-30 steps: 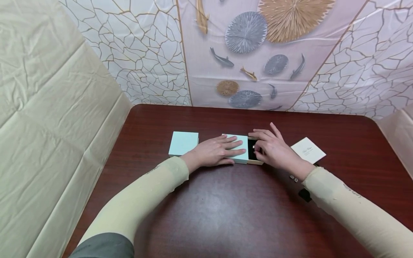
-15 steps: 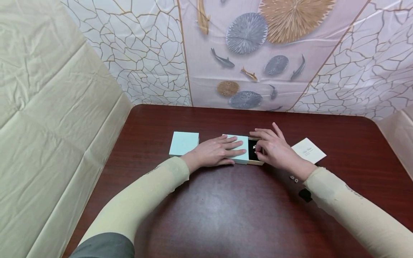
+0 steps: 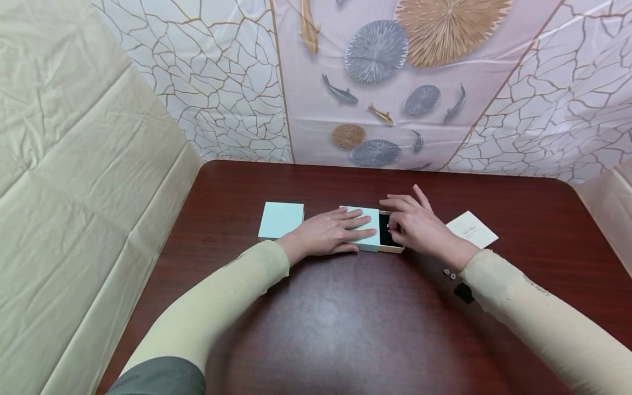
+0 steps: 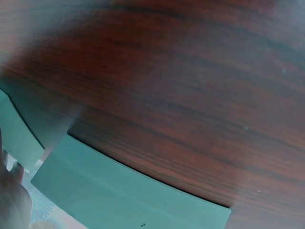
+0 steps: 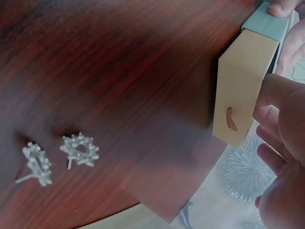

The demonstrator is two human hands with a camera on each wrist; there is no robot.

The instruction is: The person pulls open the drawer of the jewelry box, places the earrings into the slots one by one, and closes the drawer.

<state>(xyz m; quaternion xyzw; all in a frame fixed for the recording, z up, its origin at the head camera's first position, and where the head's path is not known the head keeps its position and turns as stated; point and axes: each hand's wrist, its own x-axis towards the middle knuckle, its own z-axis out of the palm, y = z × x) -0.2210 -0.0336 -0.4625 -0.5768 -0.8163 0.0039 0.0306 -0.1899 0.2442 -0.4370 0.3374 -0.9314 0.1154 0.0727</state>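
Observation:
A jewelry box with a mint sleeve (image 3: 370, 215) and a tan drawer (image 5: 240, 78) lies partly pulled out to the right. My left hand (image 3: 336, 231) rests flat on the sleeve, fingers spread. My right hand (image 3: 419, 226) is over the black insert (image 3: 385, 233) in the drawer; thumb and forefinger pinch a small silvery piece of jewelry (image 3: 388, 225), mostly hidden, while the other fingers stay raised. In the right wrist view, the drawer front has a ribbon pull (image 5: 231, 119). Two sparkling stud earrings (image 5: 80, 150) lie on the table nearby.
A closed mint box (image 3: 281, 219) sits left of my left hand. A white printed card (image 3: 471, 229) lies beyond my right wrist. Near my right sleeve is a small black piece (image 3: 464, 293). The dark wooden table (image 3: 326, 329) meets a patterned cloth wall (image 3: 316, 137) at the back.
My right fingertips shift slightly at the insert, and the right forearm moves a little, showing more of the black piece. My left hand and the box stay put.

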